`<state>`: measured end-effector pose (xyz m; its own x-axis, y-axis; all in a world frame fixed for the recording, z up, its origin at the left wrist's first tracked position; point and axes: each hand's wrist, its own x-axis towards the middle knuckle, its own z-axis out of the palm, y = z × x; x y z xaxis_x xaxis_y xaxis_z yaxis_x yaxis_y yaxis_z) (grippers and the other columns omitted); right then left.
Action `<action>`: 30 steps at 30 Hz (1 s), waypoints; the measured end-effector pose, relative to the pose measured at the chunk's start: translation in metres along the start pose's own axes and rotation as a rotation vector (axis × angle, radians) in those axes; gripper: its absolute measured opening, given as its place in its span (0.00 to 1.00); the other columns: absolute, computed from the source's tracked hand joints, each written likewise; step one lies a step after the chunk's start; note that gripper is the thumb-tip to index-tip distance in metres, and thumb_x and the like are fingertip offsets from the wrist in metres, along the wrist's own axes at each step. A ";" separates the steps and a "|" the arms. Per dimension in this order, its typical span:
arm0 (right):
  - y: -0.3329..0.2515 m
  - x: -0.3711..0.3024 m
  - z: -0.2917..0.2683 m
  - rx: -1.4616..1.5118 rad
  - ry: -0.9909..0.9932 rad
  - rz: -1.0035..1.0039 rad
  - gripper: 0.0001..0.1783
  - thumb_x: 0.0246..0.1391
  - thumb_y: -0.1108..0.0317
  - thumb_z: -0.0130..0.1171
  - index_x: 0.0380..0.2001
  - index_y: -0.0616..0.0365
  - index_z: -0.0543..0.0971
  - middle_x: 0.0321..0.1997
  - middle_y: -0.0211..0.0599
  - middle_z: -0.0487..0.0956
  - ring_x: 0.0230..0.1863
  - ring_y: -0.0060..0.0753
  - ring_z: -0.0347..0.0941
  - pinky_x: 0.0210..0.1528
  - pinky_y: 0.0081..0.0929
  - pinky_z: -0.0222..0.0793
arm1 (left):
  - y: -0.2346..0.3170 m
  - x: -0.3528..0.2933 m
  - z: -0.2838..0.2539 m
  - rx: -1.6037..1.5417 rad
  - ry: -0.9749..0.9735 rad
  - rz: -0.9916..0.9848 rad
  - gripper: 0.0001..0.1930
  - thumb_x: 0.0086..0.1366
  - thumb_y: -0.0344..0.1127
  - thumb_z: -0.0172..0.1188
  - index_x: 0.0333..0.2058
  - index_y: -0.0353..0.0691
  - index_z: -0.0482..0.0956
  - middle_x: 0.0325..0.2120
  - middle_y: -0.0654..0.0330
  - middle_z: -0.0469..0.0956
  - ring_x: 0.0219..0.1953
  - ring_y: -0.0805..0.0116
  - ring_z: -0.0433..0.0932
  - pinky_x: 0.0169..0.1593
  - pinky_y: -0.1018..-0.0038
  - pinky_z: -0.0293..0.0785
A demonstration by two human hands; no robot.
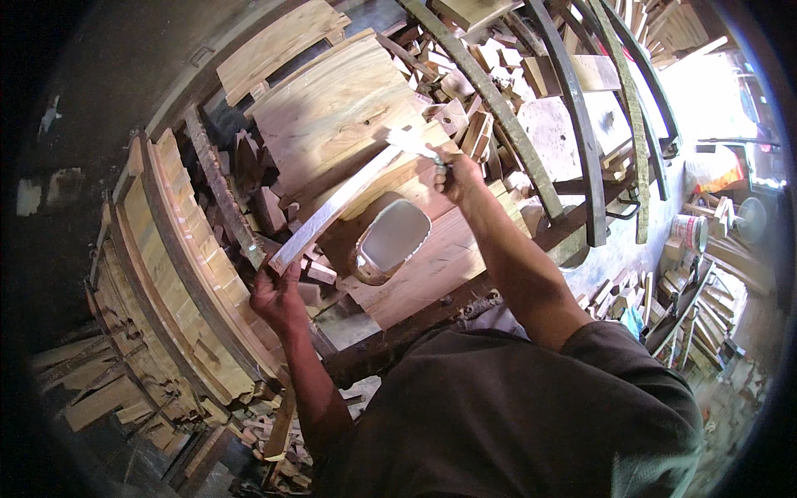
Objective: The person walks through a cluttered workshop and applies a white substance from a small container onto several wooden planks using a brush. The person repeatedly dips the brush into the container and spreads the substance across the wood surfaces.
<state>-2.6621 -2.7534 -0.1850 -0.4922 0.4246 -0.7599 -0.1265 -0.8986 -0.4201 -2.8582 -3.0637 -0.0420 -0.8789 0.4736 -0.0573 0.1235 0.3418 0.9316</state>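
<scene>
My left hand (278, 299) is closed round the near end of a long, narrow wooden strip (332, 210), which slants up and away to the right. Its upper face shines whitish, as if coated. At the strip's far end, my right hand (458, 177) grips a flat tool with a pale, flared blade (407, 141); glare washes out its exact shape. The blade meets or overlaps the strip's end. Below the strip, a cut-open plastic tub (362, 264) with white contents (397, 234) stands on wide wooden boards (423, 270), its outside crusted with drips.
A large wooden panel (324, 112) lies beyond the strip. Clamped boards (187, 249) stand at the left. Long curved-looking bars (581, 124) cross the right side above piled wood offcuts (448, 116). Farther right are a white bucket (689, 232) and stacked wood scraps (706, 307).
</scene>
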 end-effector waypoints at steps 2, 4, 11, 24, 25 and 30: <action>-0.010 -0.009 -0.009 -0.135 0.226 -0.127 0.15 0.64 0.61 0.50 0.42 0.60 0.80 0.20 0.31 0.74 0.14 0.24 0.65 0.15 0.26 0.58 | 0.003 0.000 0.002 -0.011 0.022 0.015 0.15 0.60 0.31 0.67 0.44 0.28 0.80 0.39 0.56 0.82 0.41 0.67 0.80 0.48 0.71 0.75; -0.026 -0.002 -0.018 -0.246 0.478 -0.252 0.12 0.59 0.63 0.60 0.33 0.63 0.81 0.19 0.33 0.75 0.13 0.28 0.67 0.14 0.30 0.60 | -0.005 0.001 -0.002 0.010 0.002 -0.004 0.16 0.61 0.30 0.65 0.45 0.27 0.79 0.40 0.54 0.81 0.42 0.63 0.79 0.49 0.69 0.75; -0.045 0.010 -0.018 -0.571 0.543 -0.829 0.11 0.58 0.64 0.65 0.29 0.59 0.77 0.17 0.28 0.73 0.16 0.20 0.65 0.20 0.22 0.61 | -0.006 0.002 -0.001 -0.048 -0.021 -0.006 0.17 0.61 0.32 0.66 0.46 0.26 0.78 0.42 0.52 0.81 0.44 0.61 0.79 0.51 0.67 0.75; -0.042 -0.017 0.034 -1.072 0.447 -1.003 0.12 0.54 0.62 0.67 0.32 0.59 0.79 0.28 0.38 0.82 0.29 0.27 0.76 0.36 0.29 0.72 | -0.005 0.001 -0.001 0.021 0.003 0.021 0.17 0.63 0.31 0.63 0.47 0.26 0.77 0.42 0.53 0.81 0.43 0.63 0.79 0.50 0.67 0.75; -0.052 0.008 0.013 -1.135 0.545 -0.960 0.15 0.53 0.55 0.66 0.37 0.53 0.81 0.30 0.48 0.82 0.35 0.50 0.81 0.38 0.41 0.75 | -0.004 0.003 0.001 0.003 -0.002 0.021 0.16 0.62 0.29 0.64 0.47 0.27 0.77 0.42 0.54 0.81 0.43 0.65 0.79 0.50 0.69 0.75; -0.054 0.006 0.023 -1.309 0.555 -1.091 0.13 0.55 0.58 0.61 0.38 0.53 0.79 0.35 0.48 0.82 0.39 0.56 0.78 0.43 0.47 0.73 | -0.014 -0.003 -0.001 -0.111 0.042 -0.035 0.16 0.61 0.26 0.65 0.48 0.29 0.78 0.41 0.57 0.81 0.43 0.69 0.78 0.49 0.72 0.74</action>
<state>-2.6782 -2.7046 -0.1550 -0.3090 0.9380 0.1572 0.6683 0.3317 -0.6658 -2.8575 -3.0705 -0.0550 -0.9005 0.4278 -0.0777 0.0427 0.2648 0.9634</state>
